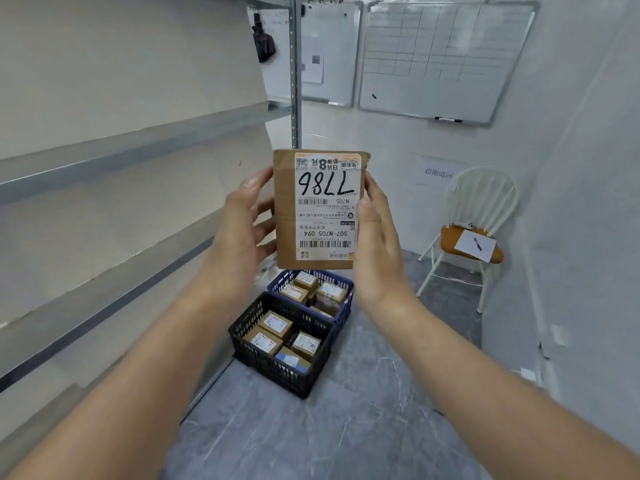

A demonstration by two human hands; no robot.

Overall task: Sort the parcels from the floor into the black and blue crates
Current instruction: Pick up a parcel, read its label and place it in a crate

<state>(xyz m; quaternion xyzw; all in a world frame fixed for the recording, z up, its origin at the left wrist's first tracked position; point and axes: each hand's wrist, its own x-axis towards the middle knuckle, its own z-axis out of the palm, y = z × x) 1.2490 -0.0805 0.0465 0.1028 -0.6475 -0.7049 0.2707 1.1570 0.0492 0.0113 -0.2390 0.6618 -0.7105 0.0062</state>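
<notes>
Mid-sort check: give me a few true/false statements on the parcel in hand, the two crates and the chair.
1. Left hand and right hand both hold the parcel. True.
2. Its label reads upright. False: the label is upside down.
3. The blue crate sits just beyond the black crate. True.
4. The black crate is empty. False: it holds several boxes.
5. A paper with a pen lies on the chair. True.

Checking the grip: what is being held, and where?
A cardboard parcel, by its side edges: left hand on the left, right hand on the right.
</notes>
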